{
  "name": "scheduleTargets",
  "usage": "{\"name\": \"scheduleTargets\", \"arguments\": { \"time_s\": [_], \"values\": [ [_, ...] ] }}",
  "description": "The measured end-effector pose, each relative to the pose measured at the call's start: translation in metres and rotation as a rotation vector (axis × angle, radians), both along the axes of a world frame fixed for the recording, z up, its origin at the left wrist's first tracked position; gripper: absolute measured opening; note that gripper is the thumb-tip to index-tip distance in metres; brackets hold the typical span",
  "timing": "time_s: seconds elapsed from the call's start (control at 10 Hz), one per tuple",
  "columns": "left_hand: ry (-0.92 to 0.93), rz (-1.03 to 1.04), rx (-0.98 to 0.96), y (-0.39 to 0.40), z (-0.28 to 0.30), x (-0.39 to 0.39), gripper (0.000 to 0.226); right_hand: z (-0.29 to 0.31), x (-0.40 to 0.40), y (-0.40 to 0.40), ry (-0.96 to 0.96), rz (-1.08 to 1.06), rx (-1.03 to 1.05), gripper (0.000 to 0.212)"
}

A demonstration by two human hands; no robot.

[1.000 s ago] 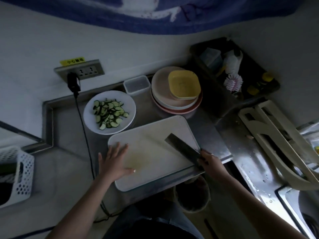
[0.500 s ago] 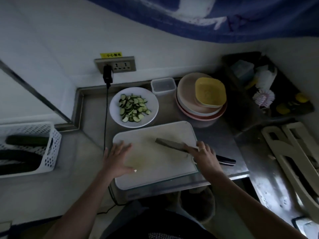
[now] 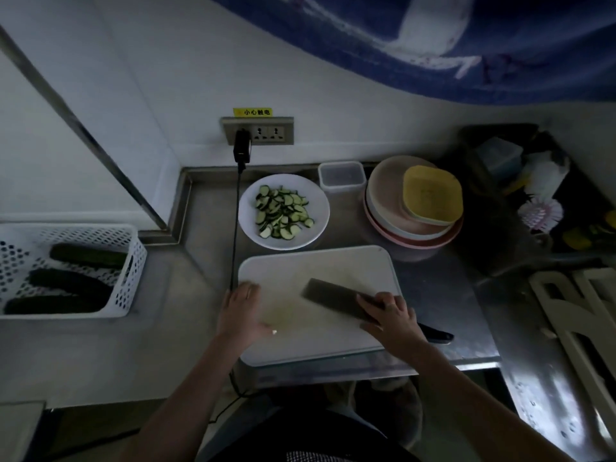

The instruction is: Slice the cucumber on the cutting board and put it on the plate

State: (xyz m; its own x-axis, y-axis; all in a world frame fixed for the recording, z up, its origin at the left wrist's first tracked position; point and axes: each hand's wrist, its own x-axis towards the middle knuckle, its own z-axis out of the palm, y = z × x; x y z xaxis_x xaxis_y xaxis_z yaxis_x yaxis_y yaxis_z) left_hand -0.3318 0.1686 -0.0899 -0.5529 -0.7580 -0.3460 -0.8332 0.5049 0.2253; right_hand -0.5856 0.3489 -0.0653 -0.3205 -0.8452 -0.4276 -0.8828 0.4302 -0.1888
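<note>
Both hands lie flat: left hand (image 3: 241,311) on the smooth white cutting board's (image 3: 333,265) nine-o'clock edge, right hand (image 3: 391,320) pressing the rectangular knife (image 3: 333,299) blade.

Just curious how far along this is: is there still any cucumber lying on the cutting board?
No, the cutting board holds only the knife and two hands; the slices are on the plate.

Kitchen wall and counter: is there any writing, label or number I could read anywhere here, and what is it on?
"小心触电": black characters on the yellow sticker on the wall, directly above the socket strip.
The small mark at that sticker's left end is too blurred to read.
Yellow square dish: faint marks on its surface, too blurred to read.
No other writing is visible.
</note>
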Motion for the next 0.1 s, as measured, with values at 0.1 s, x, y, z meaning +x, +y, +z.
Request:
{"name": "scheduleTargets", "arguments": {
  "time_s": [0.1],
  "values": [
    [0.229, 0.077, 0.1, -0.0125, 0.0124, -0.0027, 0.033, 0.0234, -0.0022, -0.0092, -0.17, -0.227, -0.317, 0.025]
  ]
}}
